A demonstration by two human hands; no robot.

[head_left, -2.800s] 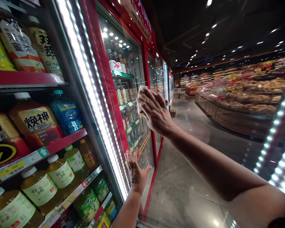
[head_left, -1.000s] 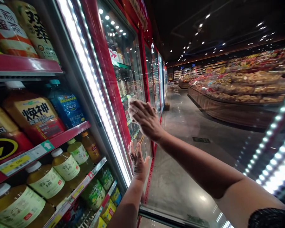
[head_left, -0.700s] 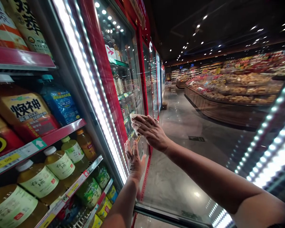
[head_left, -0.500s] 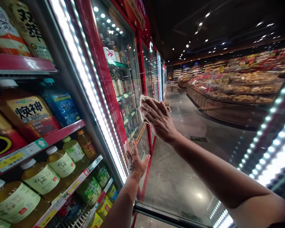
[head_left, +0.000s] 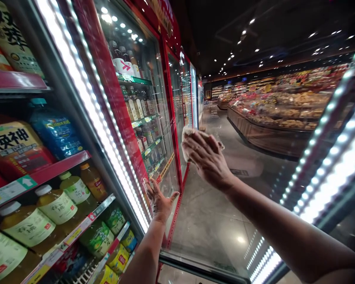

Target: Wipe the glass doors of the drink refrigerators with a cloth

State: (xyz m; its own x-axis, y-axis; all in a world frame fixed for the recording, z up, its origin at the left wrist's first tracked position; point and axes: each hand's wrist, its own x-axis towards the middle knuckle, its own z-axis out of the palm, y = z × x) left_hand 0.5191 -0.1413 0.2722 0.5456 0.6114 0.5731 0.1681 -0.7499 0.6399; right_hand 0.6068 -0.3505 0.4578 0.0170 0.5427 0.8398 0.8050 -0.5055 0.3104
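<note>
My right hand [head_left: 208, 163] presses a pale cloth [head_left: 185, 146] flat against the see-through glass door [head_left: 208, 236]; the cloth's edges stick out past the fingers. Lower and to the left, my left hand [head_left: 160, 203] is open, fingers spread and thumb out, held at the glass and holding nothing. Whether its palm fully touches the pane is hard to see. The door stands swung open, with its dark bottom frame [head_left: 201, 270] below my arms.
At left, the open cooler's shelves hold bottled drinks [head_left: 55, 207] with price strips. A bright LED strip [head_left: 106, 146] lines its frame. Beyond stands a red-framed cooler [head_left: 162, 94]. Through the glass, a wood-sided display counter [head_left: 263, 138] borders the aisle floor [head_left: 201, 205].
My right hand and the cloth have moved a little right and down across the glass. The view has shifted slightly to the right, and my left hand remains spread.
</note>
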